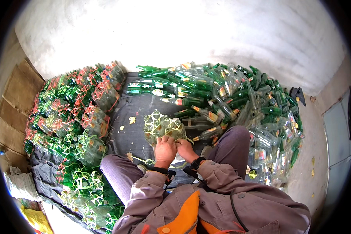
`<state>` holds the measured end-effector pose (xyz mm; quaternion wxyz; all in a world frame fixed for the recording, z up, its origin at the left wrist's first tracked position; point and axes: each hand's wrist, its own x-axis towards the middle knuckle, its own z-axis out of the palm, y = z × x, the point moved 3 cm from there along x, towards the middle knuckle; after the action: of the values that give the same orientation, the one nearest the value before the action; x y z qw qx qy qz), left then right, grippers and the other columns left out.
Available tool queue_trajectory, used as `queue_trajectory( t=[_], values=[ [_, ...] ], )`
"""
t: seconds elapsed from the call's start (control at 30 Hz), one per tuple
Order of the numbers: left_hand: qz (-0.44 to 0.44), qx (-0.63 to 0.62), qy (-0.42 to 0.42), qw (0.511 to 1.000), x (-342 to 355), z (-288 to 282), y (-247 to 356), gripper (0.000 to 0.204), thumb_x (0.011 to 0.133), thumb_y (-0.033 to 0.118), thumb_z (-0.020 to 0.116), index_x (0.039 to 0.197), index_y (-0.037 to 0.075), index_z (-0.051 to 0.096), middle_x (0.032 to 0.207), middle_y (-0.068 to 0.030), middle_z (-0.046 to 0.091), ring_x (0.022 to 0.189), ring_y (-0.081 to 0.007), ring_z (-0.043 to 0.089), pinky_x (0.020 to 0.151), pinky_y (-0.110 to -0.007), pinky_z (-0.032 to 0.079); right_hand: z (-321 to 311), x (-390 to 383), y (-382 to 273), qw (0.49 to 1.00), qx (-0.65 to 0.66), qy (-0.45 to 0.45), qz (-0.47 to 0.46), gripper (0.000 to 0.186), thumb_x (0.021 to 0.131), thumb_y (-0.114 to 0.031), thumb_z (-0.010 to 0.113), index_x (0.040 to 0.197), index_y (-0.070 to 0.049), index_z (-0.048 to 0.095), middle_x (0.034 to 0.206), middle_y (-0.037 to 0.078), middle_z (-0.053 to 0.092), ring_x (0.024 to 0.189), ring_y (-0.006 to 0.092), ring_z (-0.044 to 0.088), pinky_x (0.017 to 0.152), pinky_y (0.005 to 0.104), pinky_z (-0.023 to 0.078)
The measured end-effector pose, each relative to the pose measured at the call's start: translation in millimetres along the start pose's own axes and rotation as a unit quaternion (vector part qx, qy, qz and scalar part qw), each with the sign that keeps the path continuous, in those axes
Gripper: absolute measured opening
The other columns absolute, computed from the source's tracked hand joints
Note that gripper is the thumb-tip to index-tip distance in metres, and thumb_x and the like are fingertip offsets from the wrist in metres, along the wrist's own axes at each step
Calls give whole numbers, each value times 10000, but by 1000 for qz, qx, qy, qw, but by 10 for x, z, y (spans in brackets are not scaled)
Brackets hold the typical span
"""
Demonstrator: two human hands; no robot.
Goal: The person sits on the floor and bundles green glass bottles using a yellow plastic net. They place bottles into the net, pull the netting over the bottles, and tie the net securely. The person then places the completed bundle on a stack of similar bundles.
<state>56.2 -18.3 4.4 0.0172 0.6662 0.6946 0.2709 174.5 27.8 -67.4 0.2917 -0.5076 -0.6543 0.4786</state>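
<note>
Between my knees stands a bundle of clear glass bottles (156,124), upright and close together, with pale yellow plastic twine (164,120) crossing round their necks. My left hand (165,151) is closed at the near edge of the bundle, its fingers bent over the twine. Beside it, almost touching, my right hand (186,150) is closed too, pinching at the same edge. The fingertips and the exact grip are partly hidden behind the hands. A loose length of yellow twine (146,160) trails on the dark sheet by my left wrist.
Loose green and clear bottles (222,93) lie heaped ahead and to the right. Tied bundles of bottles (74,105) with red and yellow twine fill the left side. A dark sheet (124,113) covers the floor. Cardboard (17,101) leans at left; a white wall (175,31) stands behind.
</note>
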Motion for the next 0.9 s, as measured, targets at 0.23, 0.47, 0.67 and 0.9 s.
queue_trajectory(
  t=[0.23, 0.47, 0.67, 0.9],
  values=[
    [1, -21, -5, 1000, -16, 54, 22, 97, 874, 169, 594, 877, 94, 657, 1053, -108, 679, 950, -350, 674, 839, -441, 541, -15, -39, -89, 999, -28, 16, -15, 291, 947, -266, 573, 1001, -16, 711, 889, 202, 707, 825, 353, 681, 737, 425, 513],
    [-1, -2, -26, 1000, -8, 59, -7, 83, 870, 183, 604, 875, 122, 659, 1004, -86, 673, 898, -329, 679, 788, -437, 547, -4, -59, -112, 998, -57, 24, -33, 305, 974, -272, 543, 996, -13, 703, 910, 234, 698, 874, 417, 671, 762, 457, 513],
    [12, 99, -62, 993, 39, 10, 107, 79, 861, 202, 605, 863, 151, 667, 918, -54, 647, 847, -303, 684, 710, -424, 550, -53, -28, -24, 997, -66, 9, -48, 302, 969, -275, 567, 952, 2, 686, 914, 242, 687, 887, 427, 662, 761, 467, 502],
    [151, 163, -105, 969, 160, -92, 163, 106, 847, 200, 613, 803, 127, 675, 846, -61, 644, 947, -266, 602, 831, -401, 441, -141, -58, -132, 995, -99, -19, -21, 308, 953, -307, 579, 975, -28, 709, 942, 235, 698, 921, 441, 662, 768, 480, 521]
  ],
)
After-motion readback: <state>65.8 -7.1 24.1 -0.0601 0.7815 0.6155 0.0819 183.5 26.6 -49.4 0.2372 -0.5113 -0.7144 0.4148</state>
